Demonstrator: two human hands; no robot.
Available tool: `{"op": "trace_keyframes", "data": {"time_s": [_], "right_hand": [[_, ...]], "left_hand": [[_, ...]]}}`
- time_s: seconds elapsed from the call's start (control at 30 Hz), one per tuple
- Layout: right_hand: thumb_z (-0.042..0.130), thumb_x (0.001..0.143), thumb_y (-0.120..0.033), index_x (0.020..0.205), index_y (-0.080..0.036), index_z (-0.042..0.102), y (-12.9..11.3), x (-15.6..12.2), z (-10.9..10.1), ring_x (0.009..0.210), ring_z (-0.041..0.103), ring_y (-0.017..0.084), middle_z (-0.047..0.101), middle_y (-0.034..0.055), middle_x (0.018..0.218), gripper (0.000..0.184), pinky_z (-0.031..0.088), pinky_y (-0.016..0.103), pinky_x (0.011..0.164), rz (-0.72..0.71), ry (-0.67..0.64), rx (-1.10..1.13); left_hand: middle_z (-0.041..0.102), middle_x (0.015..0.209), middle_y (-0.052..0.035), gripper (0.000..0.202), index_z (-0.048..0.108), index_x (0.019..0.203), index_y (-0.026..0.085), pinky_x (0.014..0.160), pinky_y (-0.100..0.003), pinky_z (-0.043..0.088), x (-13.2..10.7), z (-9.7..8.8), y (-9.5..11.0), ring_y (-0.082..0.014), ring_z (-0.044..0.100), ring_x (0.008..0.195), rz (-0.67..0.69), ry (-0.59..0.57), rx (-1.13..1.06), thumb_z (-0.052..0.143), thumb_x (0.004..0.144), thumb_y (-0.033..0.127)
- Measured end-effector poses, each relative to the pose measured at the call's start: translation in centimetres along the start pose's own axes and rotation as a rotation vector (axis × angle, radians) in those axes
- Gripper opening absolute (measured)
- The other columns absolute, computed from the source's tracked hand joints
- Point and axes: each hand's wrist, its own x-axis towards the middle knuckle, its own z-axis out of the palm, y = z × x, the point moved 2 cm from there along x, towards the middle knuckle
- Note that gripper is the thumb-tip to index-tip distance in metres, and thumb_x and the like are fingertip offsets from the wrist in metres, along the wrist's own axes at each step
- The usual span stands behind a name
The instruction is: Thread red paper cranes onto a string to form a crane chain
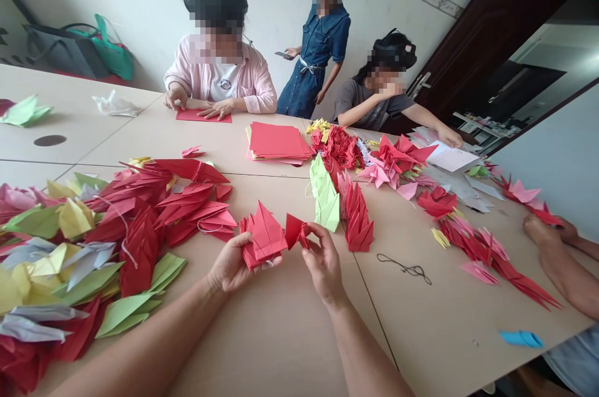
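Note:
In my left hand is a small stack of folded red paper pieces, gripped between thumb and fingers above the table. Just to its right, my right hand pinches another red folded paper piece between thumb and fingertips. The two red parts sit close together; whether they touch I cannot tell. Beyond my right hand lie a light green folded paper strip and a red folded paper stack. A thin black cord lies on the table to the right.
A large heap of folded papers covers the left side. Flat red sheets are stacked ahead. Red and pink paper chains stretch along the right. Several people are around the table; one presses a red sheet. A blue roll lies near the right edge.

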Motion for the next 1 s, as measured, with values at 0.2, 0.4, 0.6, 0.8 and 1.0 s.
{"op": "trace_keyframes", "data": {"time_s": [0.2,0.4,0.6,0.8,1.0], "right_hand": [[0.059,0.081,-0.015,0.122,-0.029,0.054,-0.03,-0.07,0.17,0.114,0.054,0.022,0.052,0.0062,0.126,0.043,0.046,0.043,0.099,-0.109,-0.016,-0.108],[0.061,0.08,-0.016,0.118,-0.029,0.058,-0.15,-0.12,0.32,0.118,0.051,0.023,0.05,0.0064,0.128,0.04,0.046,0.042,0.098,-0.157,-0.032,-0.165],[0.061,0.084,-0.024,0.108,-0.028,0.066,-0.19,0.02,0.37,0.119,0.05,0.025,0.057,0.0076,0.121,0.024,0.044,0.043,0.1,-0.109,-0.103,-0.151],[0.066,0.081,-0.029,0.086,-0.026,0.073,-0.22,0.55,0.47,0.11,0.055,0.025,0.065,0.0064,0.108,0.009,0.04,0.041,0.101,-0.029,-0.116,-0.129],[0.065,0.082,-0.034,0.083,-0.023,0.069,0.12,0.78,0.24,0.08,0.059,0.018,0.065,0.0013,0.084,0.012,0.049,0.032,0.078,0.155,-0.114,0.035]], "left_hand": [[0.075,0.093,-0.0175,0.035,0.057,0.116,0.004,0.08,-0.047,0.058,-0.18,0.47,-0.19,-0.0315,0.072,0.086,0.083,-0.003,0.014,0.049,0.084,0.015],[0.075,0.097,-0.0159,0.033,0.059,0.117,0.006,0.082,-0.044,0.058,0.14,0.33,-0.32,-0.0292,0.071,0.089,0.142,0.013,0.057,0.05,0.088,0.016],[0.072,0.102,-0.0109,0.026,0.062,0.111,0.01,0.078,-0.04,0.057,0.53,-0.07,-0.71,-0.0217,0.07,0.088,0.133,-0.005,0.136,0.057,0.09,0.024],[0.071,0.103,-0.0092,0.023,0.065,0.105,0.011,0.08,-0.039,0.056,0.53,0.0,-0.68,-0.0209,0.068,0.09,0.165,-0.019,0.205,0.062,0.088,0.026],[0.07,0.103,-0.0069,0.018,0.065,0.104,0.011,0.08,-0.039,0.056,0.37,-0.26,-0.63,-0.0191,0.067,0.089,0.199,-0.029,0.253,0.061,0.088,0.019]]}}
